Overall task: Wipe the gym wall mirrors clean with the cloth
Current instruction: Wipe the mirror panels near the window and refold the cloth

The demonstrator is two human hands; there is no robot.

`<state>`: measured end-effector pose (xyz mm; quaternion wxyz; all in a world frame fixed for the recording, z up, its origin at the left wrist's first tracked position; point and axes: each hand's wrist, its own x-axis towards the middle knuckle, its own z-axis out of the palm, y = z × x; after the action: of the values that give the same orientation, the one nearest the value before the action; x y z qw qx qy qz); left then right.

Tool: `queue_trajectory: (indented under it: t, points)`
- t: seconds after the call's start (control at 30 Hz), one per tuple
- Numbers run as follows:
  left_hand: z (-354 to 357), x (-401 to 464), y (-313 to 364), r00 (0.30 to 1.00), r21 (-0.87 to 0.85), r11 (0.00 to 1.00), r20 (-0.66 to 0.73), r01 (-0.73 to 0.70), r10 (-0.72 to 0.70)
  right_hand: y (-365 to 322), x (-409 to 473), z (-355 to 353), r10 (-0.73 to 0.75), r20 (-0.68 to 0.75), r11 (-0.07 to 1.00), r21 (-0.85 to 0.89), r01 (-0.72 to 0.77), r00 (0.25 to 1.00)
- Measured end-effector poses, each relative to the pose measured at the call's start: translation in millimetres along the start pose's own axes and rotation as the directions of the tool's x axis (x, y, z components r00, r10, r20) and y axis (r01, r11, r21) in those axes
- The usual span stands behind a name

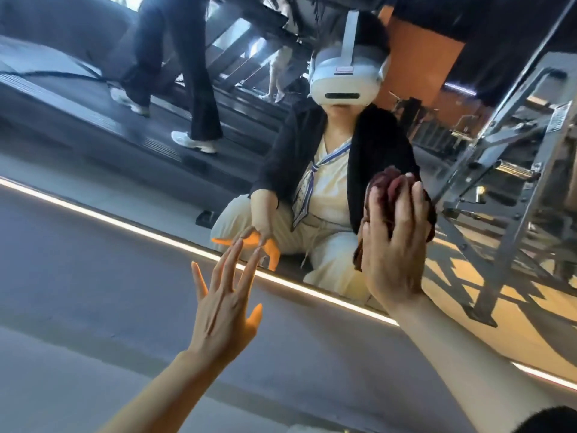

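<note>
Head view: our right hand (394,245) presses the dark red cloth (385,195) flat against the mirror (468,170), hiding most of it; our left hand (223,304) is spread, fingertips at the mirror's lit bottom edge; everything is blurred

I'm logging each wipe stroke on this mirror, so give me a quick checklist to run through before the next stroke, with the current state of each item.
1. Cloth in right hand: ok, pressed under straight fingers.
2. Cloth against mirror: ok, it meets its own reflection.
3. Left hand off the cloth: ok, open, fingertips at the glass near the bottom edge.
4. Room to wipe around the cloth: ok, nothing stands between hand and glass.
5. Smears left on the glass: cannot tell, picture is blurred.
6. Cloth clean enough: cannot tell.
</note>
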<state>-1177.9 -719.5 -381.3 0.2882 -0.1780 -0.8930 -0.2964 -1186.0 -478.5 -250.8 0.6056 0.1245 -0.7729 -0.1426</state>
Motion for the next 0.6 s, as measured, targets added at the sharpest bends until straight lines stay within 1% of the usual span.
queue_trajectory:
  t: [0.07,0.13,0.2,0.27,0.3,0.33,0.37,0.4,0.43,0.47,0.5,0.53,0.57,0.6]
  points:
    - [-5,3,-4,0.999,-0.025,0.999,-0.01,0.035,-0.035,-37,-23,18,-0.154,0.073,0.988,0.028,0.152,0.985]
    - [-11,5,-8,0.993,-0.053,0.992,-0.022,0.111,-0.112,-73,-55,31,-0.317,0.193,0.948,0.058,0.312,0.928]
    - [-18,5,-13,0.979,-0.092,0.976,-0.028,0.197,-0.2,-91,-73,33,-0.42,0.291,0.906,0.076,0.417,0.86]
    - [-28,5,-21,0.961,-0.14,0.954,-0.039,0.266,-0.274,-89,-63,30,-0.5,0.301,0.865,0.127,0.486,0.812]
    - [-32,7,-24,0.956,-0.156,0.947,-0.04,0.281,-0.291,-84,-49,27,-0.511,0.268,0.86,0.143,0.491,0.817]
    - [-35,9,-27,0.956,-0.166,0.945,-0.041,0.28,-0.291,-78,-29,25,-0.465,0.207,0.885,0.14,0.444,0.861]
    - [-38,11,-29,0.958,-0.171,0.947,-0.044,0.273,-0.285,-74,-3,24,-0.352,0.12,0.933,0.128,0.337,0.928]
    - [-40,13,-31,0.958,-0.176,0.946,-0.048,0.271,-0.284,-72,24,23,-0.188,0.037,0.975,0.13,0.181,0.982]
    - [-41,15,-32,0.955,-0.183,0.943,-0.052,0.277,-0.291,-75,50,24,-0.014,-0.027,0.988,0.155,0.018,1.0]
    - [-43,17,-33,0.951,-0.191,0.938,-0.054,0.29,-0.305,-83,71,26,0.113,-0.08,0.978,0.186,-0.096,0.99]
    - [-44,19,-34,0.944,-0.202,0.93,-0.059,0.308,-0.325,-94,82,31,0.158,-0.117,0.971,0.196,-0.133,0.98]
    - [-46,21,-35,0.935,-0.215,0.92,-0.065,0.328,-0.348,-108,84,36,0.113,-0.128,0.976,0.198,-0.087,0.985]
    - [-46,23,-36,0.927,-0.229,0.911,-0.073,0.343,-0.367,-124,78,42,0.008,-0.114,0.979,0.205,0.015,0.993]
    - [-47,24,-38,0.922,-0.238,0.905,-0.078,0.352,-0.379,-139,62,48,-0.117,-0.07,0.967,0.218,0.13,0.991]
